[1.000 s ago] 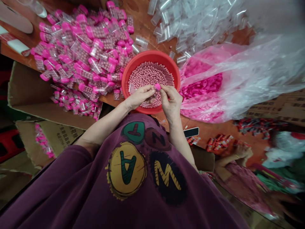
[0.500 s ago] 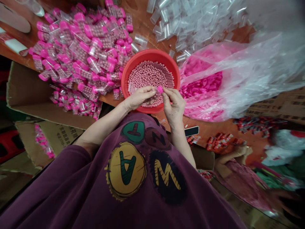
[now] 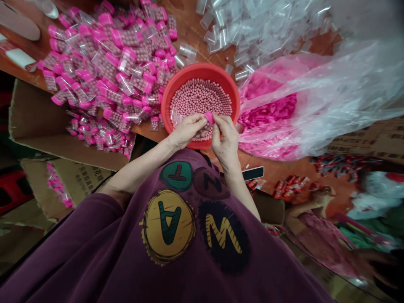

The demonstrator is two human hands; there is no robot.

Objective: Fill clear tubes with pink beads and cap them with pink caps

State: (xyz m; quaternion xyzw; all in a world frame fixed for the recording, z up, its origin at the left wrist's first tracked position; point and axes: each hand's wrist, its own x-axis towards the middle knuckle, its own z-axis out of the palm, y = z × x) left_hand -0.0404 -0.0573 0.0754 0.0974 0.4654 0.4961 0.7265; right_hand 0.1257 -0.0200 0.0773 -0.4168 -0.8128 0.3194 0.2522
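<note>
Over the near side of a red bowl [image 3: 235,94] full of small pink balls [image 3: 200,97], both my hands meet. My left hand [image 3: 186,130] is closed around a small clear bottle, mostly hidden by the fingers. At the bottle's end sits a bright pink cap [image 3: 208,118], pinched between the thumb and fingers of my right hand [image 3: 225,139]. Whether the cap is fully seated I cannot tell. Inside the bowl's left edge, beside my left hand, lies a clear empty-looking bottle [image 3: 174,117].
Many filled, pink-capped bottles [image 3: 110,63] are heaped at left, some in a cardboard box [image 3: 41,122]. Clear tubes [image 3: 259,29] lie behind the bowl. A plastic bag of pink caps [image 3: 271,111] and a phone [image 3: 253,173] are at right. Another person's arm [image 3: 304,206] is lower right.
My right hand has shifted slightly left, toward my left hand, with the pink cap. My left hand stays nearly in place around the bottle.
</note>
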